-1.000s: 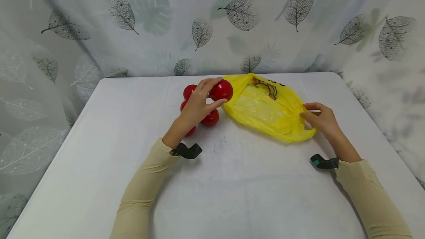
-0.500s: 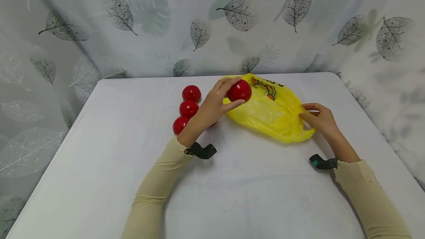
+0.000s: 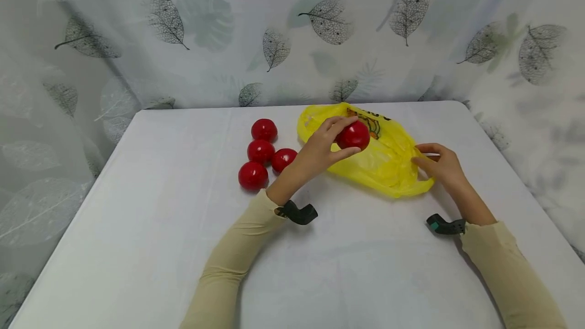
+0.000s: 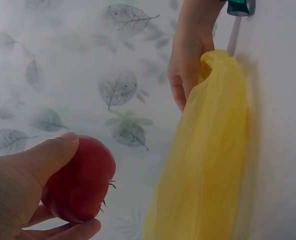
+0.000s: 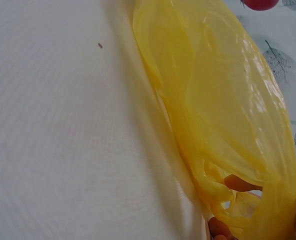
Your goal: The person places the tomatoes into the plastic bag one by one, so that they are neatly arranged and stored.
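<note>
My left hand (image 3: 317,154) grips a red tomato (image 3: 354,136) between thumb and fingers, over the left part of a yellow plastic bag (image 3: 377,166). In the left wrist view, thin green sepals show on the tomato (image 4: 83,182), beside the upright yellow bag (image 4: 208,145). My right hand (image 3: 443,166) pinches the right end of that bag near its handle. Seen from the right wrist, the thin film of the bag (image 5: 223,95) partly covers the fingertips. Orange and black printing marks its far side.
Several more red tomatoes (image 3: 260,151) sit close together on the white tabletop (image 3: 151,227), left of the bag. A leaf-patterned curtain (image 3: 292,29) hangs behind the table's far edge. Black cameras are strapped to both wrists.
My left hand has carried the tomato rightward, away from the other tomatoes and over the bag. The bag's left end has shifted slightly. My right hand stays in place.
</note>
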`<state>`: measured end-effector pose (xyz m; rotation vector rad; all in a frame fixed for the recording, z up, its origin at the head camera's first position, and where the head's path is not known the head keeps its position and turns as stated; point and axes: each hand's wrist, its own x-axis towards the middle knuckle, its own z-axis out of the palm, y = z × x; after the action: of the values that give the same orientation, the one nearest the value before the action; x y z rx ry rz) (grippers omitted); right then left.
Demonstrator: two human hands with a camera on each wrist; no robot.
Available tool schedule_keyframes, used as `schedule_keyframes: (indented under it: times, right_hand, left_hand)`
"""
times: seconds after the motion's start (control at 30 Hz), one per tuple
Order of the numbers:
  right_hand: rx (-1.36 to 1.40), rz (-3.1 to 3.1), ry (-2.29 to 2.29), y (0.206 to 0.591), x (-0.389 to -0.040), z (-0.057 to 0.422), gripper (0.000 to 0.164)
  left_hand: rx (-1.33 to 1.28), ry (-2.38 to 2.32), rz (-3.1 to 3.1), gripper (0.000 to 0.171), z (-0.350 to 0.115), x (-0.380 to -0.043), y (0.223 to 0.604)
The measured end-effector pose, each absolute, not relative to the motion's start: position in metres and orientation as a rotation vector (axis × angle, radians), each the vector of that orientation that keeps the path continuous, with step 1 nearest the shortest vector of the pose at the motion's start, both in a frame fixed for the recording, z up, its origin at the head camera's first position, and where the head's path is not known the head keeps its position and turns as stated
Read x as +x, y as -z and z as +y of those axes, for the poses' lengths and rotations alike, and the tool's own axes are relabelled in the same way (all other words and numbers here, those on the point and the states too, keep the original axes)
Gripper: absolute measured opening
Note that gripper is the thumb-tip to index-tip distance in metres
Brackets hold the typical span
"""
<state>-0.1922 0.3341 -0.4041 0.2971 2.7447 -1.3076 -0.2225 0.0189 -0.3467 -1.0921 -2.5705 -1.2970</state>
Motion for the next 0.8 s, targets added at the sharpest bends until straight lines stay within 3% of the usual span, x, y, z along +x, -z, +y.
schedule_keyframes:
  times: [0.8]
  right_hand:
    - [0.313,2.748,1.272,0.402,-0.191,0.333,0.057]
  left_hand:
    - [-1.201,1.208,-2.725,0.066,0.065,-0.218,0.366]
